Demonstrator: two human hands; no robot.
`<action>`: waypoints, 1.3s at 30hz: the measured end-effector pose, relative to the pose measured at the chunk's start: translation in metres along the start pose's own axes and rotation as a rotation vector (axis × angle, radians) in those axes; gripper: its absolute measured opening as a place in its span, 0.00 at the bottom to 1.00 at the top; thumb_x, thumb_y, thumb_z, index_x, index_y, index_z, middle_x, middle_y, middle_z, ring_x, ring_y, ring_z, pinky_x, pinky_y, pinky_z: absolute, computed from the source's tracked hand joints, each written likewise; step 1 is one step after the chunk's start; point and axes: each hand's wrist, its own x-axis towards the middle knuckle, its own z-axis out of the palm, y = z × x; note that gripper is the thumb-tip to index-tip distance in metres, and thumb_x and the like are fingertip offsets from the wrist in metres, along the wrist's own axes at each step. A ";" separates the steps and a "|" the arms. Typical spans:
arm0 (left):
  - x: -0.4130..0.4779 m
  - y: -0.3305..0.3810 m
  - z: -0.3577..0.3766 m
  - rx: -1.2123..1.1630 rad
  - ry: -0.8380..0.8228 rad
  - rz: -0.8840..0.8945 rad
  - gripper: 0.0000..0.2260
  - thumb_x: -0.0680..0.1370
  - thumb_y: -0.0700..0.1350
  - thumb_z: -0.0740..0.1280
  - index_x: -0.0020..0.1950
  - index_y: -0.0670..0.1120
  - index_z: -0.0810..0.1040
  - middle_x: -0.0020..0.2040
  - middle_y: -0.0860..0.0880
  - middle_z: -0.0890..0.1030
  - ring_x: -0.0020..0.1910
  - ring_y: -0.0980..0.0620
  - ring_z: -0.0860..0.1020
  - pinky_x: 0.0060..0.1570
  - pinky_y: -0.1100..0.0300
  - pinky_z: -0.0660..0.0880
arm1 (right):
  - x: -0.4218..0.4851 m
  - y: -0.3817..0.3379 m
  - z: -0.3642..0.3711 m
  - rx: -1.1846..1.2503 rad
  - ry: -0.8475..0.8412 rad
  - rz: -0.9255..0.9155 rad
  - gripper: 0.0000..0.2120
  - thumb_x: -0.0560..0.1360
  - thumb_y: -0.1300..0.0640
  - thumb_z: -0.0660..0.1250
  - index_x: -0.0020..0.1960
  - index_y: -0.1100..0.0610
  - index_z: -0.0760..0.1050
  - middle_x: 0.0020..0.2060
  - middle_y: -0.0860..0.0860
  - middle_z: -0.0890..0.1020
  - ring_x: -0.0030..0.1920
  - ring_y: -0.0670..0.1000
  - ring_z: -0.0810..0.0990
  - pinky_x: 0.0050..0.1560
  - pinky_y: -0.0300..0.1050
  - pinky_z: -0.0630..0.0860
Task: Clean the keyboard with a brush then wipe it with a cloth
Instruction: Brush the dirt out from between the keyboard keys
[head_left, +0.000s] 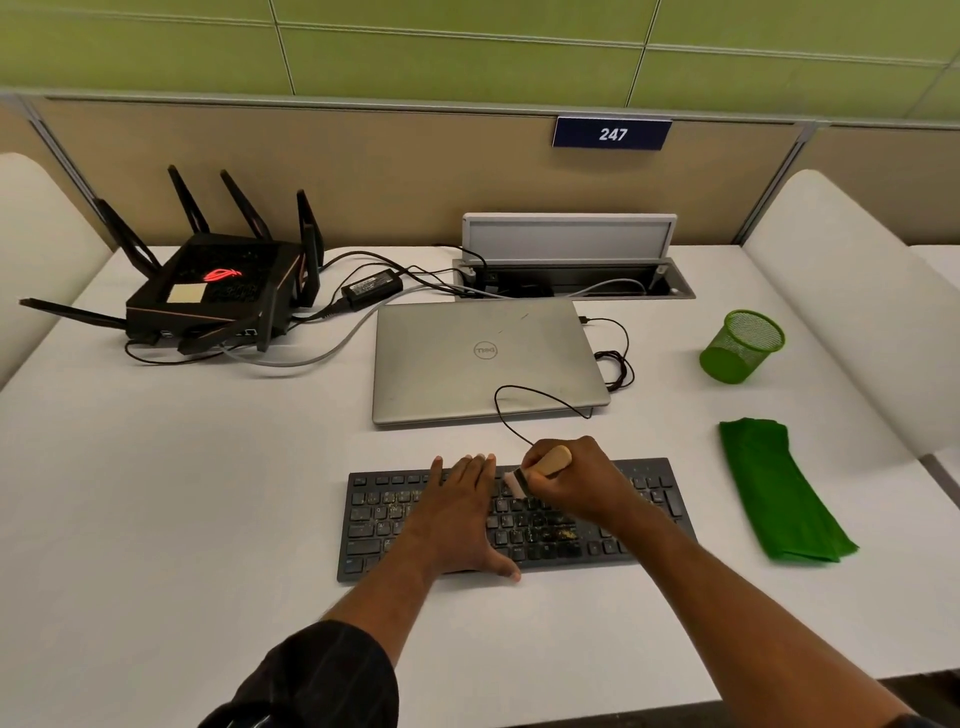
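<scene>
Grips brush in curled right hand at far middle of keyboard, bristles down, steadies keys with flat, straight-fingered left hand just beside, probably sweeps next toward crumbs on nearer rows, leaving cloth well off right.

Black keyboard, brush and green cloth on my table.
The keyboard lies flat near the front edge, yellowish crumbs among its middle keys. My right hand grips the wooden-handled brush, pale bristles on the top rows. The folded cloth lies toward the right edge.
</scene>
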 end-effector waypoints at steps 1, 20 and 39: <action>0.000 -0.001 0.000 0.000 -0.005 0.003 0.64 0.64 0.80 0.66 0.83 0.43 0.40 0.84 0.44 0.46 0.82 0.46 0.46 0.79 0.39 0.41 | 0.000 -0.001 0.000 0.026 0.022 0.000 0.04 0.73 0.58 0.69 0.44 0.51 0.83 0.36 0.43 0.84 0.35 0.42 0.80 0.33 0.32 0.74; -0.003 -0.016 0.004 0.015 -0.003 0.013 0.64 0.63 0.80 0.66 0.83 0.44 0.40 0.84 0.45 0.47 0.82 0.46 0.46 0.79 0.39 0.44 | 0.012 -0.012 0.005 0.014 0.006 -0.005 0.04 0.74 0.56 0.70 0.46 0.52 0.83 0.37 0.43 0.84 0.36 0.42 0.81 0.35 0.34 0.76; -0.009 -0.014 0.001 0.024 -0.005 -0.015 0.64 0.64 0.80 0.65 0.82 0.43 0.39 0.84 0.43 0.45 0.82 0.45 0.44 0.79 0.41 0.43 | 0.004 -0.010 0.013 -0.019 -0.006 -0.005 0.03 0.73 0.59 0.70 0.44 0.54 0.82 0.35 0.44 0.83 0.35 0.43 0.80 0.32 0.33 0.74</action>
